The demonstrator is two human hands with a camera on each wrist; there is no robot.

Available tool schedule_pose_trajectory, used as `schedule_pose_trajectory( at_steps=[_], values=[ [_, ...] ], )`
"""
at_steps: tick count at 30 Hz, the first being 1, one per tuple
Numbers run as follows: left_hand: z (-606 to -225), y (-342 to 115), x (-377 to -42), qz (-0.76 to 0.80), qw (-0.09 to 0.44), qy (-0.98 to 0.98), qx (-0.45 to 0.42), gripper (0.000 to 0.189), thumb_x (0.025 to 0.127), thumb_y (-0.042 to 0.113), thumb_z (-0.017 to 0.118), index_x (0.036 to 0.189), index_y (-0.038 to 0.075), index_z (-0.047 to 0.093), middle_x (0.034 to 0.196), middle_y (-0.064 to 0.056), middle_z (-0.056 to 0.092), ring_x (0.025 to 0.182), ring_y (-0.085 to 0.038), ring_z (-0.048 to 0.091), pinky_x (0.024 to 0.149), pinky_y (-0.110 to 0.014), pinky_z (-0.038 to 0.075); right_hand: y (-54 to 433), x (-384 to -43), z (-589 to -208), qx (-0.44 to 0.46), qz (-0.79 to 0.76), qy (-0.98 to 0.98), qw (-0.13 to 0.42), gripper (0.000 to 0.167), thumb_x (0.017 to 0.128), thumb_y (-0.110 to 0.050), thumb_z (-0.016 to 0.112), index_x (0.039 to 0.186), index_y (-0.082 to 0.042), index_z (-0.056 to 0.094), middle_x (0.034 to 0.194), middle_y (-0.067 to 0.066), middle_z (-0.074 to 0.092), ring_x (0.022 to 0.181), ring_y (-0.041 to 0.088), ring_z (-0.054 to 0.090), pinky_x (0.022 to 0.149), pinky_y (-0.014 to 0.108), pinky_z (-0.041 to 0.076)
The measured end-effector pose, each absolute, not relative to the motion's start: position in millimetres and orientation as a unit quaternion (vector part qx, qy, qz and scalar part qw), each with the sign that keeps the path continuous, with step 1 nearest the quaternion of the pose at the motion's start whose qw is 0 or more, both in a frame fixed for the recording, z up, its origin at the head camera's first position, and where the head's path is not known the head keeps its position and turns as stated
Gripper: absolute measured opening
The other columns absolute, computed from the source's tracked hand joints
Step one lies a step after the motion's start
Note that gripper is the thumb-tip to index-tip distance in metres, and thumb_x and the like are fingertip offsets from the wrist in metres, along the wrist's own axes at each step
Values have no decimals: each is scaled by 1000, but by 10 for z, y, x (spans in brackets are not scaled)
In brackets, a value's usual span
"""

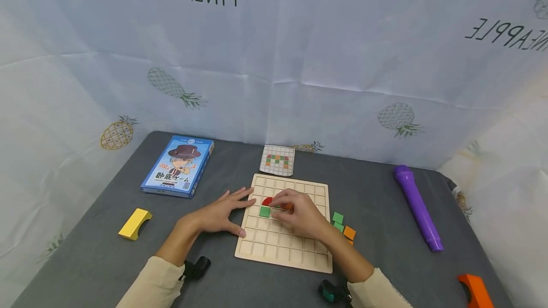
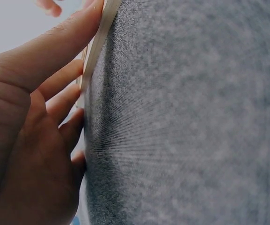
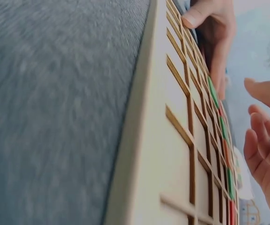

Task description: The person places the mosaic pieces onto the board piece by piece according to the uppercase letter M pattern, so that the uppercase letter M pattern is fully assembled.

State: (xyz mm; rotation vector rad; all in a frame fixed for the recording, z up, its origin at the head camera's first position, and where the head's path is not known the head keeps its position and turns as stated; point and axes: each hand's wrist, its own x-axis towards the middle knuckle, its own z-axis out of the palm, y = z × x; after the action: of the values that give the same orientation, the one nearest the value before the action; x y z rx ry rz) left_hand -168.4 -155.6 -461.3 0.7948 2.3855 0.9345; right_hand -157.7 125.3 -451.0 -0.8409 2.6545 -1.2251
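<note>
Sleeves (image 1: 147, 282) reach in over the gray counter (image 1: 85, 270), with an orange arch (image 1: 479, 290) off to the right. Between the arms lies the gridded board (image 1: 295, 255); the left hand (image 1: 216, 214) spreads its fingers at the left edge, thumb touching, presumably to steady it. The right hand (image 1: 301, 214) bends over the board, fingers loosely curved and apart, nothing visible between them. Beside and beneath it, a green tile (image 1: 265, 211), a red piece (image 1: 267, 201) and a partly hidden orange piece (image 1: 288, 206) sit in cells whose ribs should stop sliding. Loose tiles (image 1: 337, 217) lie just past the right edge, probably for easy reach. A yellow arch (image 1: 133, 222) and a purple microphone (image 1: 416, 206) rest well aside. Beyond the board, a printed card (image 1: 277, 160) lies face up, likely to be seen unobstructed, with a blue box (image 1: 177, 166) to its left and hanging cloth (image 1: 274, 37) behind
</note>
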Motion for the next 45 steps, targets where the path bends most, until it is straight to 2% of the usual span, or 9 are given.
schedule_pose_trajectory(
  at_steps=[6, 15, 19, 32, 37, 45],
  values=[
    [-4617, -1539, -1688, 338, 230, 866, 289, 89, 83, 38, 84, 156, 10, 42, 174, -11, 16, 161, -40, 7, 126, -69, -3, 1464, -1531, -4485, -269, -415, 868, 45, 22, 92, -19, 77, 113, -12, 78, 118, 1, 72, 93, 22, 67, 68, 20, 52],
    [-4624, -1552, -1674, 342, 228, 862, 298, 90, 83, 37, 84, 157, 8, 40, 173, -14, 15, 161, -42, 7, 126, -70, -3, 1892, -1452, -4476, -279, -391, 877, -14, 23, 88, -14, 80, 111, -10, 78, 118, 5, 72, 94, 26, 66, 66, 22, 53],
    [-4619, -1568, -1667, 348, 227, 859, 297, 90, 84, 37, 84, 157, 7, 40, 173, -15, 14, 160, -44, 6, 125, -71, -2, 2087, -1417, -4433, -259, -374, 890, -28, 25, 88, -15, 80, 112, -12, 78, 120, 4, 72, 100, 27, 65, 69, 27, 55],
    [-4623, -1570, -1679, 347, 229, 860, 296, 90, 84, 37, 83, 157, 7, 40, 173, -15, 14, 160, -45, 6, 125, -71, -2, 2571, -1317, -4366, -221, -339, 913, -55, 31, 89, -20, 80, 119, -15, 76, 129, 4, 70, 116, 10, 61, 87, 36, 59],
    [-4623, -1558, -1673, 346, 229, 859, 301, 90, 84, 39, 83, 157, 8, 40, 173, -15, 14, 160, -46, 6, 125, -71, -2, 2710, -1230, -4404, -218, -327, 918, -60, 34, 88, -21, 81, 121, -16, 75, 131, 4, 70, 117, -1, 57, 87, 35, 59],
    [-4642, -1568, -1677, 346, 226, 861, 297, 91, 84, 39, 83, 157, 8, 40, 173, -14, 14, 160, -44, 7, 126, -70, -1, 2875, -1106, -4526, -197, -324, 923, -60, 35, 87, -22, 82, 121, -18, 75, 128, 3, 71, 115, -5, 57, 87, 30, 58]
  ],
)
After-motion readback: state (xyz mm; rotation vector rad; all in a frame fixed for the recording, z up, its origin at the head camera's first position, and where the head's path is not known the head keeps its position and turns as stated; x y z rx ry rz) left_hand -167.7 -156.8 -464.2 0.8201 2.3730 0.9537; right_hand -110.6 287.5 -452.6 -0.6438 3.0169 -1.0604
